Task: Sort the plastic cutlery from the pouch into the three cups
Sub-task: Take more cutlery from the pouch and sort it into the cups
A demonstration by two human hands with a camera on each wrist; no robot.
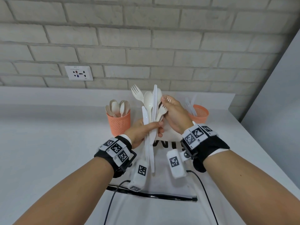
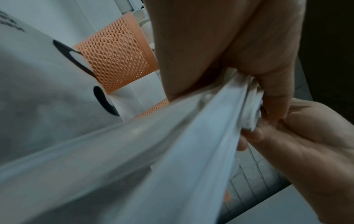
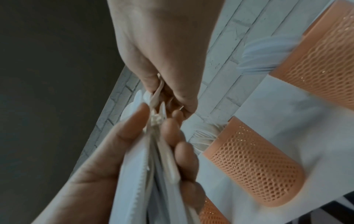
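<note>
My left hand [image 1: 155, 129] grips a fanned bundle of white plastic cutlery [image 1: 150, 104] by the handles, held upright above the pouch: forks, a spoon and serrated knives. My right hand [image 1: 164, 107] pinches the head of one fork [image 1: 159, 113] in that bundle. The right wrist view shows the right hand [image 3: 164, 97] closed on the fork tip, with the left hand [image 3: 153, 151] wrapped round the handles [image 3: 138, 189]. An orange mesh cup [image 1: 118, 123] on the left holds spoons. Another [image 1: 200, 114] on the right holds clear knives. A third [image 3: 254, 163] holds forks; it is hidden in the head view.
The white pouch [image 1: 162, 177] lies flat on the white table [image 1: 48, 151] under my wrists, its black zip edge [image 1: 154, 194] nearest me. A brick wall with a socket plate [image 1: 79, 73] stands behind the cups. Cables trail from both wrist cameras.
</note>
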